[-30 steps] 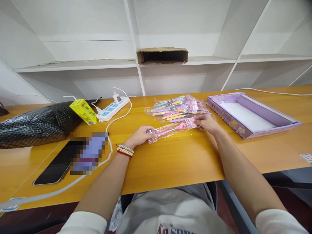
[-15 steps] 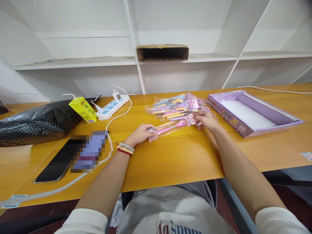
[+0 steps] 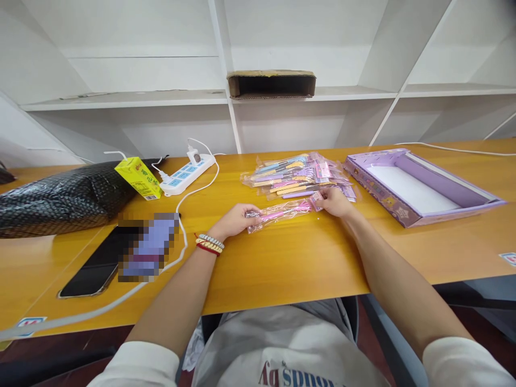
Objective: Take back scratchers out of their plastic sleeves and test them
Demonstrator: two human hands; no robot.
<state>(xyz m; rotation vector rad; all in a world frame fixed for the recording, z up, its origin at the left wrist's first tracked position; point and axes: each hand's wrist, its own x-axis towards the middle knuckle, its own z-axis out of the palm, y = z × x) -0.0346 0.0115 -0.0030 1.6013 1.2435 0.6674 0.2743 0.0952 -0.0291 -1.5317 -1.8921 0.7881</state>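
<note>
A clear plastic packet with a pink item inside (image 3: 282,213) lies stretched between my hands, low over the table. My left hand (image 3: 241,219) pinches its left end. At the other end, my right hand (image 3: 335,202) grips the packet near its pink label. Just behind it is a heap of similar clear packets (image 3: 292,174) holding yellow, blue and purple handled items. An open purple box (image 3: 419,185) with a white inside bottom stands to the right of the heap.
On the left are a black wrapped bundle (image 3: 76,193), a yellow drink carton (image 3: 138,178), a white power strip (image 3: 187,174), a black phone (image 3: 94,263) and a white cable (image 3: 183,236). A cardboard box (image 3: 272,85) sits on the shelf behind.
My right hand has moved slightly left and toward me, and its fingers have closed on the labelled end of the packet. That end has come away from the heap.
</note>
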